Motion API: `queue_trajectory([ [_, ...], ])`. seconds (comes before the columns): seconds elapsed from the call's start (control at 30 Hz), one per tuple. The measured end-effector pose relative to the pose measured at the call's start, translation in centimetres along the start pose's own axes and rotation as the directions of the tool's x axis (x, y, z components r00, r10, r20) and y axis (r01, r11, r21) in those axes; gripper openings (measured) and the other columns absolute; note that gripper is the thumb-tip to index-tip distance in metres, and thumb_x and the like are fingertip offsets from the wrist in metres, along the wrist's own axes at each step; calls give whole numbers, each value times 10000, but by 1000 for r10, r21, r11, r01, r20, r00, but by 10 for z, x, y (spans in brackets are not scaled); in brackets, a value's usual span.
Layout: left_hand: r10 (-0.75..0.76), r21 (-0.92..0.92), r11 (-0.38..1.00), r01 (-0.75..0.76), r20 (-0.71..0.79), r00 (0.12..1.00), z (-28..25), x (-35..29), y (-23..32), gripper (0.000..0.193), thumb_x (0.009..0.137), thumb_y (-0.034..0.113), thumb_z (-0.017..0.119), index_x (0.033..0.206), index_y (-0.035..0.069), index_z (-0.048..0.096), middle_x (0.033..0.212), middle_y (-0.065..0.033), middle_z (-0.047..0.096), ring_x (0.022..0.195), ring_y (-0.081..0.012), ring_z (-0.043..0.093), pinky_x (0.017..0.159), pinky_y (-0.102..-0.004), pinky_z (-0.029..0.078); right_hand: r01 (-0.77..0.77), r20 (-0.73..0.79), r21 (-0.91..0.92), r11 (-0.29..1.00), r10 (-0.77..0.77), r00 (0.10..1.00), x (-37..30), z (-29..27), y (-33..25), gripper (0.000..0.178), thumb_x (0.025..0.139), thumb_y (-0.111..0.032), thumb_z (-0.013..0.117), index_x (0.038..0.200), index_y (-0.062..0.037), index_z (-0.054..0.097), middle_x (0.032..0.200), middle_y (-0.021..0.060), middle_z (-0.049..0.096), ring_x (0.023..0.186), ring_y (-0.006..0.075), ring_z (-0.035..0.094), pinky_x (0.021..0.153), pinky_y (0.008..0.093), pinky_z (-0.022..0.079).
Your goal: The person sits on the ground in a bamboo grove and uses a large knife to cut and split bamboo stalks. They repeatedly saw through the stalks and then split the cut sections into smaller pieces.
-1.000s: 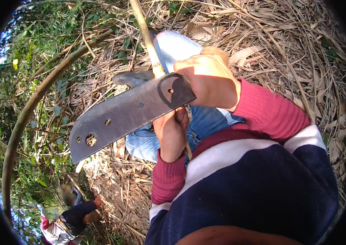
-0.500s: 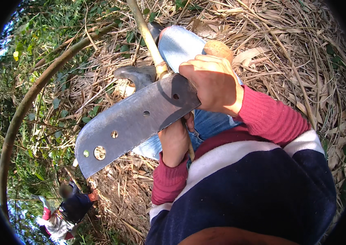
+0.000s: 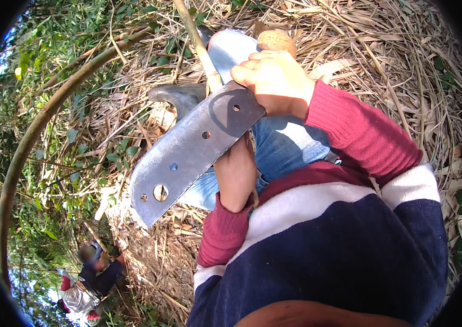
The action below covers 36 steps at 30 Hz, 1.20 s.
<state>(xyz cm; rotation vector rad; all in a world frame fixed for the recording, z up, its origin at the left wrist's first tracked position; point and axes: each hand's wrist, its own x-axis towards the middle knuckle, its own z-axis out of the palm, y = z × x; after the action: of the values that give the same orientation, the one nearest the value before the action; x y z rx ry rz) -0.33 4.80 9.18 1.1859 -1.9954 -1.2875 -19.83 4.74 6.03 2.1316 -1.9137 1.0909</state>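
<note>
My right hand (image 3: 275, 82) is closed around the handle of a broad cleaver (image 3: 192, 150), its round wooden butt (image 3: 277, 42) showing beyond my fist. The grey blade has several round holes and slants down to the left. Behind it, my left hand (image 3: 236, 171) reaches up along a thin bamboo stalk (image 3: 195, 41). Most of its fingers are covered by the blade, but they appear curled on the stalk. The stalk runs from the top edge down behind the cleaver, and whether the blade touches it is hidden.
A thick curved bamboo stem (image 3: 34, 131) arches along the left. Dry leaves (image 3: 372, 71) cover the ground, with green plants at left. My jeans (image 3: 280, 141) and dark boot (image 3: 179, 98) lie under the work. Another person (image 3: 97, 278) crouches at lower left.
My right hand has moved up slightly, and the cleaver's tip has swung up and to the right. My left hand still sits behind the blade.
</note>
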Motion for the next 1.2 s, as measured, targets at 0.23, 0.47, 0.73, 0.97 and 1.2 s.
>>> queue_trajectory([
  [0.23,-81,-294,949,112,115,990,-4,1,5,151,1054,110,467,1110,29,582,781,-16,510,610,-102,480,533,-247,381,-84,-15,31,996,85,996,-3,-9,-10,315,679,-269,770,851,-68,599,753,126,645,764,340,660,700,423,511],
  [0.47,-144,-616,737,278,259,955,-15,6,16,207,1062,189,486,1140,9,554,804,-44,534,560,-79,430,493,-218,334,-60,-188,155,986,89,978,-3,-22,-24,310,685,-312,763,799,-77,597,700,123,594,685,342,625,625,423,486],
  [0.73,-106,-215,971,104,5,994,-11,-2,0,129,1017,21,511,1047,-23,629,790,-30,581,689,-111,516,625,-282,431,-74,-232,-32,997,64,970,-4,-15,-39,237,705,-265,693,820,-80,598,730,84,603,735,291,620,672,393,500],
  [0.97,-90,-239,969,67,-87,992,1,-9,4,164,1011,16,501,1059,-60,638,867,-59,640,779,-156,551,714,-336,465,-78,-139,145,986,98,985,-2,-13,-36,331,716,-339,718,833,-57,590,739,109,603,739,323,619,667,429,487],
  [1.2,59,-235,968,-89,-132,989,16,2,-10,177,1057,136,519,1091,-9,614,809,50,532,640,-17,403,542,-206,306,-94,-70,32,995,96,993,-6,1,-21,306,730,-329,715,849,-67,610,799,115,663,789,329,655,689,428,518],
])
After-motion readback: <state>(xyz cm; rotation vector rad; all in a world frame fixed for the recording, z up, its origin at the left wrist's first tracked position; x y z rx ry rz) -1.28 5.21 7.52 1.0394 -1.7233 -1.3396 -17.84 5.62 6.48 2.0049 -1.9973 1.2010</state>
